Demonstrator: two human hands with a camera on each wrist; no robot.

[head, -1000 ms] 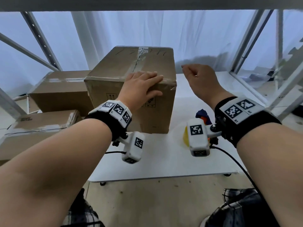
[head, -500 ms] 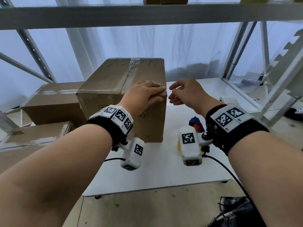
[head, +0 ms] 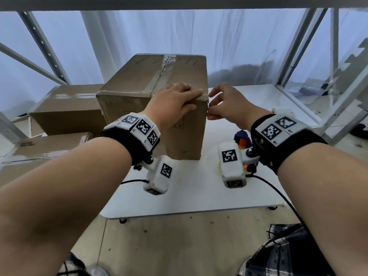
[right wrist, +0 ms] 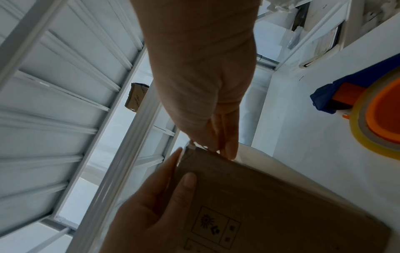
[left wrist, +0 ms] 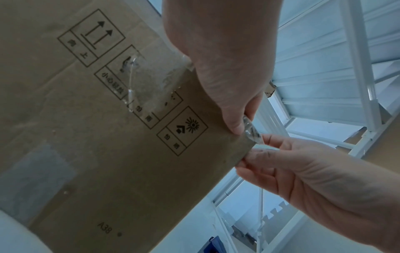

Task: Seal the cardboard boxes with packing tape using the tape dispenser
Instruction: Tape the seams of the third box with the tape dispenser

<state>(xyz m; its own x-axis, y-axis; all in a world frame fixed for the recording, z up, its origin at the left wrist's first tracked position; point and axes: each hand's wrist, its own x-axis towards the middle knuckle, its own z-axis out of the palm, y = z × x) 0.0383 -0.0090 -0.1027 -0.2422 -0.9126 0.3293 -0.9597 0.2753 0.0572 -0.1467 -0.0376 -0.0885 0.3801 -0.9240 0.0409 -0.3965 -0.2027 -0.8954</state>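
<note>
Your left hand [head: 175,105] lies flat on the box [head: 139,84] standing on the desk [head: 199,188]; the loose tape end [left wrist: 252,132] projects rightward off the corner, pinched by your right hand [head: 227,105] fingers [left wrist: 268,152]

Matt brown cardboard box [head: 139,100] under glossy clear tape [left wrist: 149,82]; smooth white table [head: 195,196], probably laminate.

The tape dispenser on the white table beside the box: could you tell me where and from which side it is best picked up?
Probably by the blue handle, coming from above on the right. The tape dispenser lies on the white table with its tape roll nearer the cardboard box, leaving the handle end free.
</note>
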